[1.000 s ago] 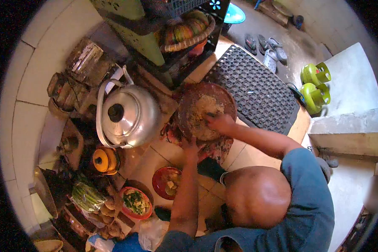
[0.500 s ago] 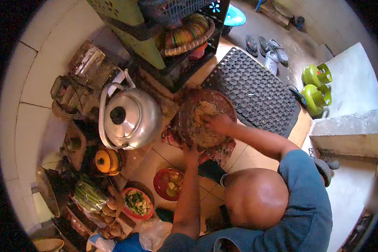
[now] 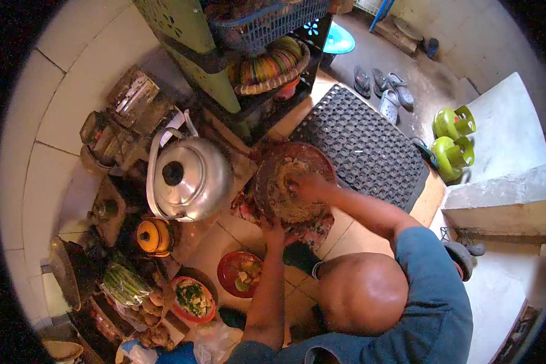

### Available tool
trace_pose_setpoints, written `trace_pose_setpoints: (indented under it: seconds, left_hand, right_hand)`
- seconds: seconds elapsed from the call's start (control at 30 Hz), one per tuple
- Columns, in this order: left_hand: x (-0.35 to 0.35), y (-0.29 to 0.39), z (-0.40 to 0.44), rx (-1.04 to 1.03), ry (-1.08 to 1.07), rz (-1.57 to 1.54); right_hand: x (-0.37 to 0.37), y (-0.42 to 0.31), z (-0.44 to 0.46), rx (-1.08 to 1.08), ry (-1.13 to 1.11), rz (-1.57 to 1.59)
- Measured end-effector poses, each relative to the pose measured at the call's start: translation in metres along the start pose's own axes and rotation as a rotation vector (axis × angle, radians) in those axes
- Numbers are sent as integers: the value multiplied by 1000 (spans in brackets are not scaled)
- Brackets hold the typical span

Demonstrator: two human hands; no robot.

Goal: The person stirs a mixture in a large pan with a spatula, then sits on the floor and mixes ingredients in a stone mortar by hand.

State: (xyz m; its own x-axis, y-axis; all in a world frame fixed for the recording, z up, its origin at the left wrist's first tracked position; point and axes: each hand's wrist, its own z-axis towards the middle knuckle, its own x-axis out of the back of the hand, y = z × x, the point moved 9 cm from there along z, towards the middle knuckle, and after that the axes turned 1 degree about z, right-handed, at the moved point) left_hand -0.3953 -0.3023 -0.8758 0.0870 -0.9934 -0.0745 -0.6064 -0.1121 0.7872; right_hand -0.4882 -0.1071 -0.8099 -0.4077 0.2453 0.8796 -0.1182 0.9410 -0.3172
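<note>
A wide, dark brown mortar (image 3: 264, 193) sits on a patterned cloth (image 3: 312, 233) on the tiled floor. Crumbly, light brown ground food (image 3: 294, 209) covers its inside. My left hand (image 3: 273, 232) grips the near left rim. Inside the mortar, my right hand (image 3: 311, 187) is closed and pressed down into the food; whatever it holds is hidden beneath the fingers. Near my left forearm, a red plate (image 3: 227, 279) carries yellowish and green pieces. Beside it stands a red-rimmed bowl (image 3: 212, 308) with chopped greens and pale pieces.
A large metal kettle (image 3: 203, 176) stands left of the mortar, with a small orange pot (image 3: 153, 236) below it. Bagged green vegetables (image 3: 126, 282) lie lower left. A black rubber mat (image 3: 370, 145), green gas cylinders (image 3: 448, 156) and a shelf rack (image 3: 191, 54) surround the far side.
The view has tilted slightly, so the surroundings sit a little lower. My right hand has shifted slightly within the mortar; my left hand stays at the rim.
</note>
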Motion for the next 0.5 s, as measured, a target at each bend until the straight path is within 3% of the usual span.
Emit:
trace_pose_setpoints:
  seconds: [0.03, 0.13, 0.17, 0.2, 0.37, 0.43, 0.5]
  left_hand:
    - [1, 1, 0, -18, -2, 55]
    - [7, 4, 7, -103, -3, 292]
    - [8, 2, 11, -132, -4, 403]
    - [7, 1, 18, -169, -4, 497]
    - [16, -54, 54, -302, -133, 801]
    - [11, -71, 65, -368, -176, 927]
    - [5, -34, 45, -185, -98, 592]
  right_hand:
    - [-31, 37, 37, 108, 156, 110]
    - [40, 28, 13, 7, -344, 129]
    - [64, 5, -26, -116, -370, 24]
    - [77, -3, -49, -242, -382, -98]
    - [23, -29, -61, -184, -184, -152]
    - [34, -12, -32, -192, -158, -22]
    - [26, 1, -13, -94, -212, 132]
